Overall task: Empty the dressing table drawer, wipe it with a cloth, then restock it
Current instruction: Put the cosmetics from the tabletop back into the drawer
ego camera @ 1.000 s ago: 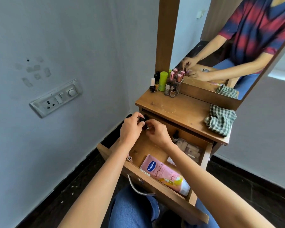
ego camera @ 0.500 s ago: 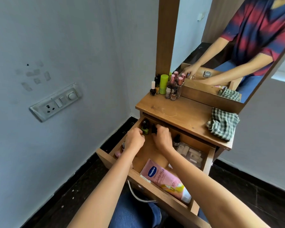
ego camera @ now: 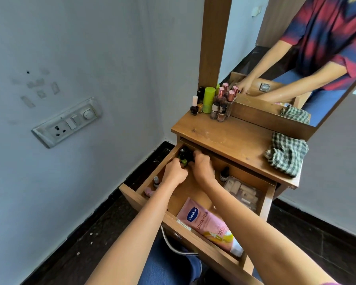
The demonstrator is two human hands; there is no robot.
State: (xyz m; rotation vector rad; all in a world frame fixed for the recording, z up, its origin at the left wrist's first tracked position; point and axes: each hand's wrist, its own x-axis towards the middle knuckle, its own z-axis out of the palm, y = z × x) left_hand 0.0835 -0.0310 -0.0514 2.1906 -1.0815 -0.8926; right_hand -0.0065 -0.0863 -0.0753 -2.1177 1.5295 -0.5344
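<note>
Down go both hands into the back corner of the drawer [ego camera: 264, 202]; left hand [ego camera: 174, 172] fingers [ego camera: 176, 162] curl round a green bottle [ego camera: 183, 160]; right hand [ego camera: 202, 169] grasp unclear. Emptying unfinished; tube [ego camera: 210, 225] remains, cloth [ego camera: 286, 157] unused.

Reaches forward and down with both bare forearms, almost parallel and converging at the wrists. Turns the left hand [ego camera: 174, 171] knuckles up, fingers curled forward and downward, thumb side toward the right. Holds the right hand [ego camera: 202, 168] just beside it, nearly touching, back of the hand upward, wrist bent down a little, fingers curled over and hidden beyond the knuckles. Shows no fingertips clearly, so leaves the grip of either hand unreadable.
</note>
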